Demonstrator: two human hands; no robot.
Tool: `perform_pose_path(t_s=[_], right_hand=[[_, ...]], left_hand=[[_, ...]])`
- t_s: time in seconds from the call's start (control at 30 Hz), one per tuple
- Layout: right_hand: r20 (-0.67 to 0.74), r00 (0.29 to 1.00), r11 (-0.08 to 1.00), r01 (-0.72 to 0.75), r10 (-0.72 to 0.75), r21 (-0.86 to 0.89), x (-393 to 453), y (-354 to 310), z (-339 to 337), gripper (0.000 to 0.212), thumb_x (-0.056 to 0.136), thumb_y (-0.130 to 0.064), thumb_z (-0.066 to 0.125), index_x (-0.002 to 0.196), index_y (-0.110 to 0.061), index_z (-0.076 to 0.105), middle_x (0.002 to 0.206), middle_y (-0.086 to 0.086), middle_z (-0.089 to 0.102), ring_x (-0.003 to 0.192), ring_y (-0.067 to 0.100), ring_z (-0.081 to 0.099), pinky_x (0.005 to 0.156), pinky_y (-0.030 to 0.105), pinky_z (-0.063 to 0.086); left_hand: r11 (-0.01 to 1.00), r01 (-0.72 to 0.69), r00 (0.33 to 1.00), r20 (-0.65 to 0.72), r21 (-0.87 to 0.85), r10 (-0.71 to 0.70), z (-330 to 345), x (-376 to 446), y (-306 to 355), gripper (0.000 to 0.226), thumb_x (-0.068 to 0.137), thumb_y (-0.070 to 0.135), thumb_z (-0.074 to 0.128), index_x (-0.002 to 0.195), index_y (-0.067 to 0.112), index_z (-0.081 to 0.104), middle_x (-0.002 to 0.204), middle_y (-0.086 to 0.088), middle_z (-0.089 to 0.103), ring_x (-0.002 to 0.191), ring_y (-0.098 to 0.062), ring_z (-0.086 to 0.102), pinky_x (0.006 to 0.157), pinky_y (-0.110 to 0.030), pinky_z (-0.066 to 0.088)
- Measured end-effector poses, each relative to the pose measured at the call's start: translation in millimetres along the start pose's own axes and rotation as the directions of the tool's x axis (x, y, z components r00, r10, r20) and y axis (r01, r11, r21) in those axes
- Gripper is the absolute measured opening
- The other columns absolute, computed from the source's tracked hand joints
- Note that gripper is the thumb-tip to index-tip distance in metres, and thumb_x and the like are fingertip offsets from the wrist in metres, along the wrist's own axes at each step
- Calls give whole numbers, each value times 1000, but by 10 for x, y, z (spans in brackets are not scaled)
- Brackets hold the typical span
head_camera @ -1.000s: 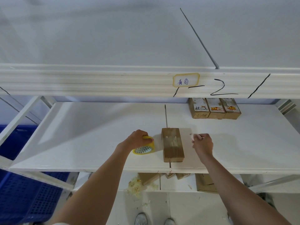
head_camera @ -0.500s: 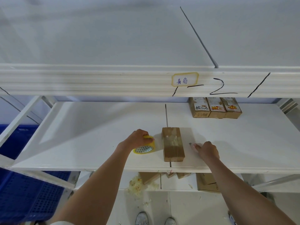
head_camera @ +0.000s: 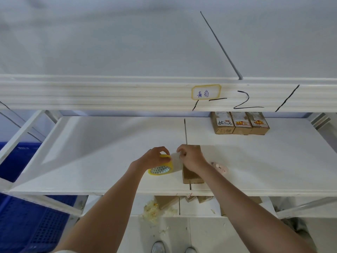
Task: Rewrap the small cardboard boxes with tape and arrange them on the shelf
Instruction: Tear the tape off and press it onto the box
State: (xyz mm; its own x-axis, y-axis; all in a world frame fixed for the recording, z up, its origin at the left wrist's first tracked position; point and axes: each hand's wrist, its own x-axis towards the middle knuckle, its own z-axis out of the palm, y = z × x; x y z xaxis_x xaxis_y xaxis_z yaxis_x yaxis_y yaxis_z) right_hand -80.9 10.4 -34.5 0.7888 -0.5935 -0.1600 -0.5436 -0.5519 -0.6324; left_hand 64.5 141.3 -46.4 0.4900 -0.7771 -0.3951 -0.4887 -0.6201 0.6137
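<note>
1. Brown cardboard box (head_camera: 193, 177), small and oblong, lies flat on the white middle shelf board (head_camera: 91, 152) near its front edge, over the seam between two boards. One such box is at the hands.
2. Left hand (head_camera: 155, 157) grips a yellow roll of clear tape (head_camera: 161, 168) standing on edge just left of the box; fingers curl over the roll's top.
3. Right hand (head_camera: 191, 157) is over the box's far half, fingertips pinched narrow on a strip of clear tape (head_camera: 176, 157) stretching from the roll.
4. Three more small brown cardboard boxes with printed labels (head_camera: 238, 123) stand side by side, touching, at the back right of the same shelf.
5. One small pinkish object (head_camera: 219, 167) lies on the shelf just right of the right forearm; too blurred to identify.
6. White ribbed upper shelf beam (head_camera: 91, 94) crosses the view, bearing one yellow-bordered handwritten label (head_camera: 206, 92) and black marker strokes.
7. Lower shelf: several cardboard pieces (head_camera: 166, 201) and one wad of crumpled tape scraps (head_camera: 151, 212).
8. Blue perforated plastic crate (head_camera: 27, 225) at lower left; two shoe tips (head_camera: 158, 247) at the bottom edge.
</note>
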Motion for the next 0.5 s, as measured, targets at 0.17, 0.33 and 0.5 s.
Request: perform_pose_path(t_s=[0.17,0.33,0.5], right_hand=[[123,991,988,-31,50,-153,62,79,247,41,99,-12,54,139,-19,56,135,9,59,119,26,58,92,32,52],[195,977,928,-4,83,-372,179,13,258,38,99,-22,58,137,-20,58,136,8,57,123,29,54,96,33,45],[218,967,914,-36,134,-404,245,-52,258,34,97,-24,61,129,-13,63,134,10,58,121,29,55,98,34,48]], left_hand=[[998,-57,997,51,28,56,-39,9,3,22,96,36,63,117,37,66,125,2,63,104,-19,64,85,-27,56],[998,-55,998,42,38,54,-23,15,10,24,96,37,63,119,35,67,127,2,62,104,-17,62,83,-24,52],[997,-61,997,45,53,58,-42,-7,15,25,98,38,60,122,35,66,130,3,61,105,-15,61,84,-23,50]])
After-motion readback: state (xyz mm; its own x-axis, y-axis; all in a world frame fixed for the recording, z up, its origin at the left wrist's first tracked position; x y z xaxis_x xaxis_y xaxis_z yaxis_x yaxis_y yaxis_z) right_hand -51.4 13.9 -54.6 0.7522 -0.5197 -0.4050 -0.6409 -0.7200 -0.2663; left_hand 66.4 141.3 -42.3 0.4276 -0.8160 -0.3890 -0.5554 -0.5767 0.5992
